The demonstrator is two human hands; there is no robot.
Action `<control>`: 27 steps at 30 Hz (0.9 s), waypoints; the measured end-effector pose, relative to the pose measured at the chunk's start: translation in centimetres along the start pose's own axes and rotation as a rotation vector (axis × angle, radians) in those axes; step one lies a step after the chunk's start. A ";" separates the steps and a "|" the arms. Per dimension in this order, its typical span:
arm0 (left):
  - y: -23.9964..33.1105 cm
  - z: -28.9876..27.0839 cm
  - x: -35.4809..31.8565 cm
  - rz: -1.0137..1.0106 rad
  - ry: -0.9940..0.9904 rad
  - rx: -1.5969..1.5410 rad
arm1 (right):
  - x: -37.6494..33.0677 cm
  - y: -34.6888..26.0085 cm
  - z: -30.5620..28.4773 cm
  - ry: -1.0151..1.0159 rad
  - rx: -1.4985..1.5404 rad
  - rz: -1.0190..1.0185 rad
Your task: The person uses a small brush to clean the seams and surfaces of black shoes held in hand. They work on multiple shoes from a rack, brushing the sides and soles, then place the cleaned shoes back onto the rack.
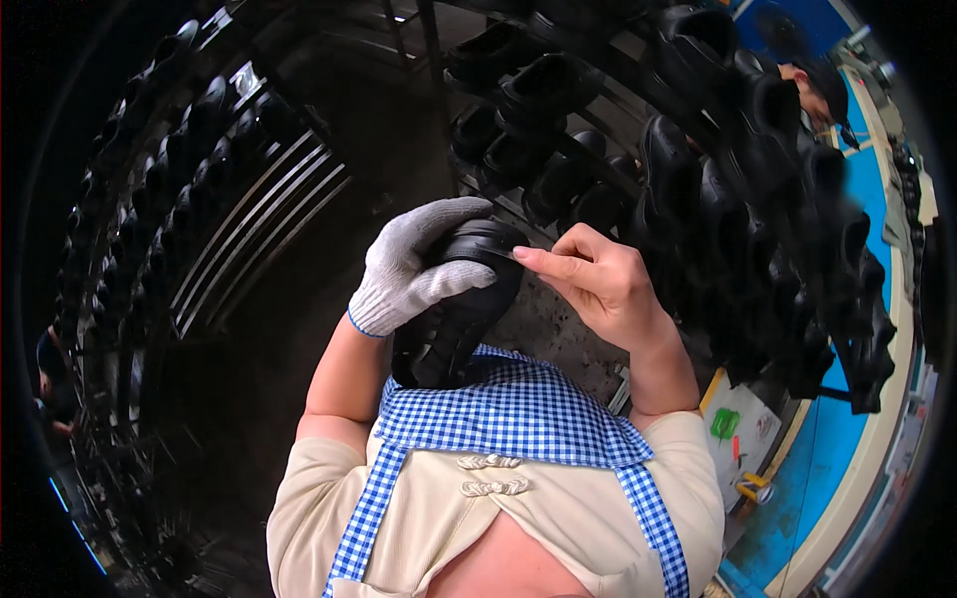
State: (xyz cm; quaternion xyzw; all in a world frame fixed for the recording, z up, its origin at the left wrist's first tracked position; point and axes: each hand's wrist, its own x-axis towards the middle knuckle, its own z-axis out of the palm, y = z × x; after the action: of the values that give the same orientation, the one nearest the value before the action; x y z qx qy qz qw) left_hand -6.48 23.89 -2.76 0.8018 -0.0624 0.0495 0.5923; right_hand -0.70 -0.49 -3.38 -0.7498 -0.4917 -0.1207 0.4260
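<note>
A black shoe (454, 324) is held up in front of my chest, its toe end pointing away from me and its heel end against my blue checked apron (518, 409). My left hand (404, 261), in a white knitted glove, wraps around the toe end from the left, fingers over the top and thumb across the near side. On the other side, my bare right hand (603, 284) pinches thumb against forefinger right at the shoe's edge. Whatever lies between those fingertips is too small to make out.
Racks of black shoes (678, 169) stand ahead and to the right; another shoe rack (254, 219) with metal bars is on the left. At right, a blue-topped workbench (827, 458) bears a green item (726, 423) and a yellow-handled tool (755, 486). A person (819, 95) bends beyond the racks.
</note>
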 end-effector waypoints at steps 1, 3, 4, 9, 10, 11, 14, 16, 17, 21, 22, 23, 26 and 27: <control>-0.1 0.2 0.0 0.012 0.011 0.002 | 0.0 -0.2 -0.1 -0.015 -0.063 -0.002; 0.0 0.5 0.1 -0.032 0.001 -0.025 | -0.4 -0.5 -0.2 -0.010 -0.086 0.031; 0.1 0.5 0.1 -0.056 0.000 -0.038 | -0.5 -0.6 -0.1 -0.011 -0.095 0.045; 0.3 0.8 0.0 -0.105 0.021 -0.067 | -1.0 -0.4 0.2 0.019 -0.204 0.052; 0.3 0.8 0.1 -0.115 0.028 -0.077 | -1.1 -0.4 0.0 0.012 -0.244 0.049; 0.4 0.7 0.1 -0.107 0.028 -0.076 | -1.2 -0.3 -0.5 0.004 -0.239 0.040; 0.3 0.9 0.1 -0.094 0.025 -0.070 | -1.3 -0.5 -1.9 -0.018 -0.257 0.027; 0.2 1.0 0.1 -0.094 0.008 -0.052 | -1.2 -1.3 -1.9 -0.015 -0.317 0.042; 0.2 1.1 0.2 -0.076 0.004 -0.043 | -0.9 -0.9 -1.4 0.026 -0.347 -0.013; 0.1 1.1 0.6 -0.027 -0.006 -0.057 | -0.1 -0.7 -0.8 0.140 -0.213 0.064; -0.2 1.1 0.6 -0.020 -0.001 -0.071 | -0.5 -0.3 -0.8 0.147 -0.183 0.073; -0.3 1.0 0.7 -0.025 -0.005 -0.080 | -0.9 0.0 -0.9 0.155 -0.153 0.082; -0.6 0.9 1.1 -0.048 -0.021 -0.100 | -2.0 0.2 -1.0 0.135 -0.110 0.130; -0.6 1.0 1.3 -0.058 -0.025 -0.103 | -2.2 0.0 -1.1 0.106 -0.123 0.143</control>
State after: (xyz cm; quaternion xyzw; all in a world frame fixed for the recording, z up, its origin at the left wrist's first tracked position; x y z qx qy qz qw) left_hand -5.14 23.02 -3.41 0.7723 -0.0491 0.0189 0.6331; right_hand -1.52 -2.73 -4.05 -0.8003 -0.4051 -0.1595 0.4124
